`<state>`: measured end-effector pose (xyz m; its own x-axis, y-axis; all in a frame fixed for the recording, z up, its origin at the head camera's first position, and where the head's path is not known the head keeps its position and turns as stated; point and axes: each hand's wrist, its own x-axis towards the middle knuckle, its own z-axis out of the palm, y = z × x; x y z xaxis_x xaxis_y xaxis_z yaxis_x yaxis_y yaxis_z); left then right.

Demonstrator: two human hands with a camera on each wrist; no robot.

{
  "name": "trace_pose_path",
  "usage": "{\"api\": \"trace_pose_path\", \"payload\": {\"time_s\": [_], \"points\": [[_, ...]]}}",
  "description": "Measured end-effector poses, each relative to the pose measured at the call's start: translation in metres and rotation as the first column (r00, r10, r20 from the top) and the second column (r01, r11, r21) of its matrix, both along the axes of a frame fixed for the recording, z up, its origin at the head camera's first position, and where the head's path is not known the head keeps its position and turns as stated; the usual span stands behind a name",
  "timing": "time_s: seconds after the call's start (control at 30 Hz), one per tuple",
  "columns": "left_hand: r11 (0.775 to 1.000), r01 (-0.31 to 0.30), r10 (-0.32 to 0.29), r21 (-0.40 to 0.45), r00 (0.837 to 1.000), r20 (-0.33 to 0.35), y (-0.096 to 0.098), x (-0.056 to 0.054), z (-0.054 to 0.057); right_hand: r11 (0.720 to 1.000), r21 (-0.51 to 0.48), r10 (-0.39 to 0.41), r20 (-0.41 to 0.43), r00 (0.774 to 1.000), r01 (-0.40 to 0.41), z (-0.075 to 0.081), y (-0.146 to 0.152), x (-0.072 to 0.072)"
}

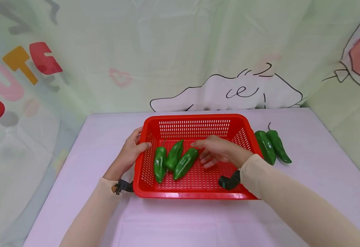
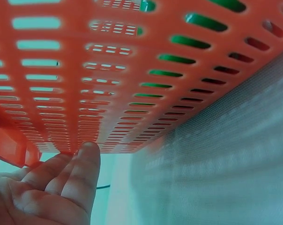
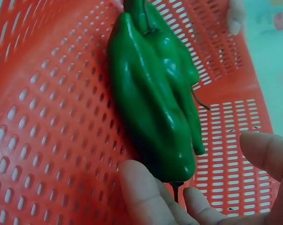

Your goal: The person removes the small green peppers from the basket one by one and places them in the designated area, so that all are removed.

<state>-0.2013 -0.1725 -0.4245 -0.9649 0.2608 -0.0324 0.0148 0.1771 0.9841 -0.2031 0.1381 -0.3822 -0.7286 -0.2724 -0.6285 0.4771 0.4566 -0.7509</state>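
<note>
Basket [image 1: 198, 195]: red perforated plastic, standing upright near the middle of the lilac-covered table [image 1: 317, 147].
Inside: three green peppers bunched in the left half; a left pepper [image 1: 159, 164] by the left wall, a middle pepper [image 1: 174, 156] close beside it, and a right pepper [image 1: 186, 164] lying slantwise, its stem end pointing far and right.
Outside: two more green peppers side by side on the table, just right of the basket, an inner pepper [image 1: 266, 147] partly hidden by the rim and an outer pepper [image 1: 279, 145].
Left hand [image 1: 132, 150]: grasping the basket's left wall, thumb over the rim, fingers against the outer side.
Right hand [image 1: 216, 149]: over the basket floor at the right pepper's stem end, fingers loosely bent and apart, clasping nothing; whether a fingertip touches the pepper, I cannot tell.
Pepper count: the work looks part-way, with three lying in the basket and two apart from it.
Left over: the outside pair appears to remain for handling; neither is in a hand.
</note>
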Motion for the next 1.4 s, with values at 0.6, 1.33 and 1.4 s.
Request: {"api": "trace_pose_path", "payload": {"time_s": [0.6, 1.33, 1.4], "points": [[1.000, -0.004, 0.004, -0.007, 1.000, 0.000, 0.001, 0.001, 0.002, 0.999, 0.034, 0.030, -0.042, 0.999, -0.029, -0.009, -0.024, -0.011], [1.000, -0.002, 0.002, -0.008, 1.000, -0.011, 0.001, 0.002, 0.002, 0.989, 0.138, 0.060, -0.080, 0.995, -0.049, -0.015, -0.051, -0.012], [1.000, -0.003, 0.003, -0.009, 1.000, -0.010, 0.001, 0.001, 0.001, 0.987, 0.150, 0.065, -0.087, 0.994, -0.051, -0.016, -0.052, -0.011]]}}
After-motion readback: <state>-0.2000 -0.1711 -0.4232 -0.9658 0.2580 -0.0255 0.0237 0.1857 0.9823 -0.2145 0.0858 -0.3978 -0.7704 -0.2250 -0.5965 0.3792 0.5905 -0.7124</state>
